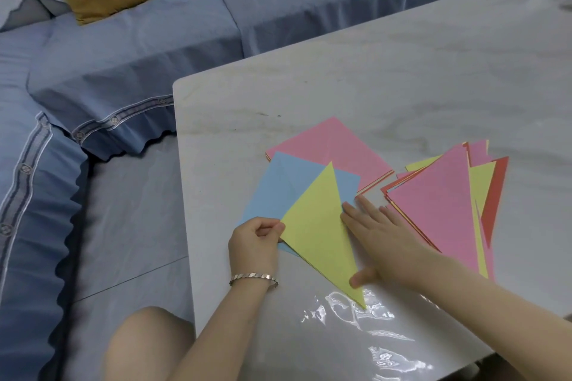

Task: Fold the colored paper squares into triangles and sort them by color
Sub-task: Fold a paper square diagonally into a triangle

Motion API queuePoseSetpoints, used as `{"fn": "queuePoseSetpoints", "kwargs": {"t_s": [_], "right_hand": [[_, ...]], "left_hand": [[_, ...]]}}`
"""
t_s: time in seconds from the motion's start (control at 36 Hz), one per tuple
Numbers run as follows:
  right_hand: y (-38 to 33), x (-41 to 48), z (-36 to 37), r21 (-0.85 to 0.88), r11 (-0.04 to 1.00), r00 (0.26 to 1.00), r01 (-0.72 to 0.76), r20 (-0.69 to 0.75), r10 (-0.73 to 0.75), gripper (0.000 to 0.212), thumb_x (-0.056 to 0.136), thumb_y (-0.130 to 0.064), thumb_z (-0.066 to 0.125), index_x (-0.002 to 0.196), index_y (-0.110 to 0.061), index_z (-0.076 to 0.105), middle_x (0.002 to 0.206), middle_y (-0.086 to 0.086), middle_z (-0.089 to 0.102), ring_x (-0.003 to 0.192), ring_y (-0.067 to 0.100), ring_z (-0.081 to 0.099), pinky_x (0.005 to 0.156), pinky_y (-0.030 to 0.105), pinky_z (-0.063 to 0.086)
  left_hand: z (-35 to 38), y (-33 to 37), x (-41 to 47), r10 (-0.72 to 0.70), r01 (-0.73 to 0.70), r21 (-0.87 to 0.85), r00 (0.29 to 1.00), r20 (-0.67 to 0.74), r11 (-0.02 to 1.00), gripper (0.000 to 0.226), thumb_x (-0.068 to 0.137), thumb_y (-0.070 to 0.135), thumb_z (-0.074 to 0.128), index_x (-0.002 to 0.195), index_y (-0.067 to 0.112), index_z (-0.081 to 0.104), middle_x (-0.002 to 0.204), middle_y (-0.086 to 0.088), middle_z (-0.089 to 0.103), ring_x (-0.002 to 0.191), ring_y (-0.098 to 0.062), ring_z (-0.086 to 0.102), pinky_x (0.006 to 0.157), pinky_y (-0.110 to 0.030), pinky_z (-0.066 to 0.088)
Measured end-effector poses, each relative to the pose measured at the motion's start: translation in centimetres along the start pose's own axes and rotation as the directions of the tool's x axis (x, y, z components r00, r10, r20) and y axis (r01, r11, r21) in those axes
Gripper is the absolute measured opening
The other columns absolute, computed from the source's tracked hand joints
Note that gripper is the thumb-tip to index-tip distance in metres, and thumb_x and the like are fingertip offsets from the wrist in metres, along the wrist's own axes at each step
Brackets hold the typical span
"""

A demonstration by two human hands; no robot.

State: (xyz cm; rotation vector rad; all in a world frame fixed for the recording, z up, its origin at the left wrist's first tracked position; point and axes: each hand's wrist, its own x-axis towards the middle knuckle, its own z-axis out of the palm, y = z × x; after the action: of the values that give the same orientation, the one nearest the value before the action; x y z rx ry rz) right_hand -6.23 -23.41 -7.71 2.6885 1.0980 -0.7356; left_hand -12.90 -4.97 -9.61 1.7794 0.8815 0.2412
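Right hand (380,238) laid flat, pressing the long edge of the yellow triangle (318,235) atop a blue square (288,182); left hand (255,238) pinches its left corner. Creasing step, I judge — next it goes to the folded pile (442,204), by colour.

Blue sheet (288,182) (partly under yellow triangle (318,226))

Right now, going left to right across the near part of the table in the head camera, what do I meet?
Left hand pinching a corner → yellow triangle → right hand pressing flat on it → pink-topped pile of folded triangles.
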Motion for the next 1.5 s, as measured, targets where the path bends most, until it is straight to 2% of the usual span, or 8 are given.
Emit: {"fn": "queuePoseSetpoints", "kwargs": {"t_s": [0.25,0.39,0.58,0.72,0.89,1.0,1.19,1.5], "right_hand": [[-0.3,-1.9,0.8,0.055,0.996,0.997,0.077,0.008,-0.077,0.121,0.07,-0.063,0.064,0.147,-0.009,-0.013,0.153,0.002,-0.025,0.131,0.014,-0.032,0.114,0.034,-0.007],[-0.7,-2.5,0.3,0.464,0.879,0.994,0.109,-0.058,-0.093,0.123,0.063,-0.052,0.078,0.145,-0.034,-0.012,0.154,0.001,-0.021,0.14,0.013,-0.023,0.114,0.027,-0.003],[-1.8,-2.5,-0.5,0.822,0.527,0.913,0.214,-0.361,0.192,0.047,0.08,-0.036,0.068,0.108,-0.058,0.038,0.114,-0.021,0.049,0.101,-0.009,0.045,0.078,0.0,0.032],[0.4,-2.5,0.0,0.891,0.406,0.778,0.206,-0.4,0.484,0.032,0.082,-0.015,0.067,0.088,-0.045,0.059,0.089,-0.037,0.06,0.084,-0.005,0.055,0.082,0.023,0.041],[5.3,-4.2,-0.5,0.828,0.56,0.572,-0.026,-0.447,0.687,0.029,0.084,-0.01,0.064,0.112,-0.016,0.062,0.115,0.003,0.057,0.108,0.022,0.051,0.085,0.017,0.03],[6.2,-3.7,1.4,0.614,0.701,0.585,-0.363,-0.435,0.685,0.056,0.072,-0.005,0.073,0.125,-0.006,0.054,0.144,0.029,0.024,0.127,0.046,0.029,0.103,0.047,0.029],[3.7,-2.3,3.7,0.384,0.915,0.748,-0.123,-0.57,0.34,0.029,0.066,-0.006,0.077,0.094,-0.01,0.069,0.108,0.013,0.065,0.1,0.037,0.061,0.082,0.045,0.048],[0.1,-1.5,3.5,0.272,0.962,0.761,0.019,-0.628,0.163,0.04,0.048,-0.004,0.086,0.081,-0.022,0.071,0.09,0.0,0.069,0.08,0.02,0.069,0.068,0.029,0.053]], "left_hand": [[-0.1,0.1,-0.2,-0.024,0.024,0.002,1.0,-0.012,1.0,0.012,0.079,0.009,0.069,0.071,0.018,0.068,0.065,0.003,0.065,0.061,-0.01,0.061,0.065,-0.021,0.048],[-0.4,0.7,-0.5,-0.057,0.056,-0.084,0.998,-0.008,0.995,0.009,0.08,0.003,0.067,0.074,0.01,0.069,0.063,0.0,0.064,0.05,-0.006,0.057,0.058,-0.017,0.048],[-0.2,3.1,-2.2,-0.001,0.032,-0.263,0.993,0.116,0.964,0.013,0.08,0.004,0.068,0.073,0.014,0.067,0.061,0.003,0.062,0.039,0.002,0.049,0.047,-0.008,0.044],[0.4,3.8,-1.4,0.157,-0.15,-0.055,0.972,0.172,0.987,0.009,0.08,0.008,0.068,0.075,0.014,0.067,0.075,0.004,0.066,0.063,0.004,0.059,0.063,-0.006,0.045],[-0.3,3.8,2.2,0.186,-0.193,0.47,0.981,0.062,0.861,0.056,0.078,0.025,0.069,0.128,0.014,0.047,0.13,-0.009,0.045,0.122,-0.025,0.04,0.099,-0.031,0.032],[-0.4,4.2,3.6,0.056,-0.085,0.625,0.996,0.066,0.776,0.084,0.071,0.04,0.071,0.14,0.02,0.027,0.136,-0.007,0.036,0.127,-0.028,0.031,0.1,-0.036,0.03],[-0.3,4.1,4.3,-0.069,-0.02,0.705,0.993,0.098,0.709,0.085,0.066,0.04,0.076,0.133,0.019,0.028,0.128,-0.01,0.041,0.119,-0.03,0.04,0.093,-0.037,0.036],[-0.3,4.2,5.3,-0.207,0.097,0.673,0.975,0.086,0.734,0.063,0.064,0.039,0.079,0.116,0.015,0.05,0.125,-0.009,0.041,0.12,-0.028,0.038,0.09,-0.033,0.039]]}}
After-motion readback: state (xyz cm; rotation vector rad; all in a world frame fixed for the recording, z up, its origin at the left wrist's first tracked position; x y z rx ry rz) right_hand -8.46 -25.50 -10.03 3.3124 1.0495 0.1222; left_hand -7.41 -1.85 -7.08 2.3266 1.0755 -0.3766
